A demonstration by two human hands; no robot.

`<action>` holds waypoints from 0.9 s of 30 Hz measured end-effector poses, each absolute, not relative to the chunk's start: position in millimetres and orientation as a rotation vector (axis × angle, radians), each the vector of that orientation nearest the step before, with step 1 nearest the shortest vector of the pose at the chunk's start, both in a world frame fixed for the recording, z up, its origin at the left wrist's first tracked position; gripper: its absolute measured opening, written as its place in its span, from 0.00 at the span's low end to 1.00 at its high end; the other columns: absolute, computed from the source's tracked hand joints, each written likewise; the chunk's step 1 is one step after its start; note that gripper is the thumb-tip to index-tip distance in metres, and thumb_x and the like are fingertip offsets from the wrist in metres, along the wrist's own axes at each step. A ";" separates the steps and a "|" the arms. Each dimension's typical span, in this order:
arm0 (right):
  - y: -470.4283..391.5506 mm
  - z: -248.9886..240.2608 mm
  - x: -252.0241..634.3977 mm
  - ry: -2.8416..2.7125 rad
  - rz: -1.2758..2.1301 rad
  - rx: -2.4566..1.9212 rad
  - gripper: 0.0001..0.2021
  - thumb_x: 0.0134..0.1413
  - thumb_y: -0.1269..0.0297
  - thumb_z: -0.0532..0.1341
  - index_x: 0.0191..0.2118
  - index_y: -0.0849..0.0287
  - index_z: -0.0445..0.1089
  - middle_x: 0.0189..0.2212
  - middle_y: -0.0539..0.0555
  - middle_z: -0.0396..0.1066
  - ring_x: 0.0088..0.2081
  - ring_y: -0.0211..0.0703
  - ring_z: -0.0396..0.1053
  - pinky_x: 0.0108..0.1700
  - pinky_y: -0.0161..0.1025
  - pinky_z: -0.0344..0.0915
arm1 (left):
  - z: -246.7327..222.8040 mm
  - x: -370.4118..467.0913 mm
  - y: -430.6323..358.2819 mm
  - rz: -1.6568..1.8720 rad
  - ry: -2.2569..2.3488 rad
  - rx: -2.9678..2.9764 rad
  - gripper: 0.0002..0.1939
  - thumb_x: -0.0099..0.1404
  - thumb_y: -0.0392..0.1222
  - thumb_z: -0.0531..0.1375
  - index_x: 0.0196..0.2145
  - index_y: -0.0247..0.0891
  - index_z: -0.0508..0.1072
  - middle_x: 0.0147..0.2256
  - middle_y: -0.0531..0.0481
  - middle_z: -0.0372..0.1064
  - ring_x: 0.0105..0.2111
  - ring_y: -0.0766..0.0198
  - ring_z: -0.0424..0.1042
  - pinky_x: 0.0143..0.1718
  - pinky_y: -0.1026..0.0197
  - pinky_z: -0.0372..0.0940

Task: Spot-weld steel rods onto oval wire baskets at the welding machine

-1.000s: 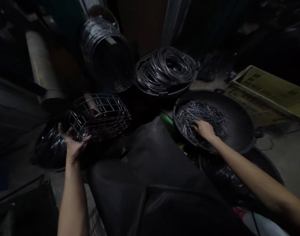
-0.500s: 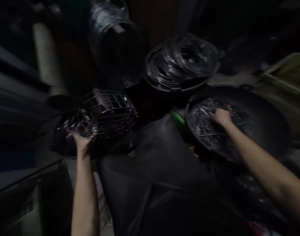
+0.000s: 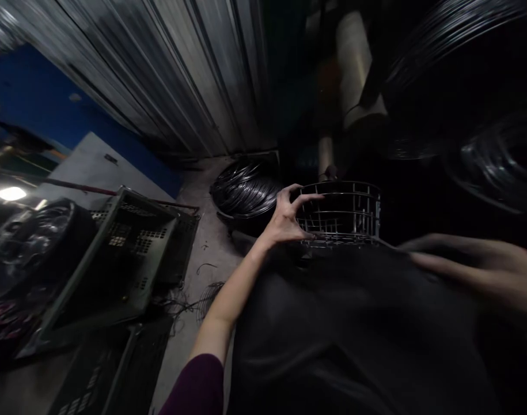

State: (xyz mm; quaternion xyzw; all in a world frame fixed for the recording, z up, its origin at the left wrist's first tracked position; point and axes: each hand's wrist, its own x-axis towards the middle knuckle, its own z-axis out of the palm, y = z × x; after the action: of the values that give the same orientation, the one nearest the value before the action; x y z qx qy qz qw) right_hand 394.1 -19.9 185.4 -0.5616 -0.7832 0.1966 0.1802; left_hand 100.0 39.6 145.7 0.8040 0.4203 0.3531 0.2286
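A cylindrical cage of thin metal wire stands over the dark cloth on my lap. My left hand grips its left end, with thumb and index finger spread wide along the rim. From the right, my right hand reaches toward the cage, blurred by motion. Its fingers are pinched together on a thin piece of wire, whose tip meets the cage's lower right edge. Whether that wire touches the cage I cannot tell.
A coil of dark wire sits in a tub behind my left hand. Green plastic crates stand on the left, near loose wire on the floor. More wire coils lie in shadow at right. Corrugated metal stands behind.
The view has swung left. My right hand has left the pan of short wire pieces and come across to the cage with a thin wire. My left hand has stayed on the cage.
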 end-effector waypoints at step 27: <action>4.9 213.8 339.5 -2.531 -0.615 -0.774 0.23 0.69 0.68 0.44 0.40 0.60 0.78 0.35 0.48 0.78 0.19 0.31 0.67 0.20 0.32 0.62 | 147.7 115.2 36.5 0.908 1.202 2.207 0.46 0.41 0.54 0.75 0.58 0.48 0.68 0.59 0.41 0.48 0.62 0.41 0.51 0.65 0.36 0.51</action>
State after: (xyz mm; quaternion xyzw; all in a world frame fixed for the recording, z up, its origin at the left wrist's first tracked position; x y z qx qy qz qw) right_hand 339.5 4.9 213.8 -0.2785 -0.9105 -0.2211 0.2108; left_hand 115.2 36.5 147.7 0.8033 0.4375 0.3304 0.2326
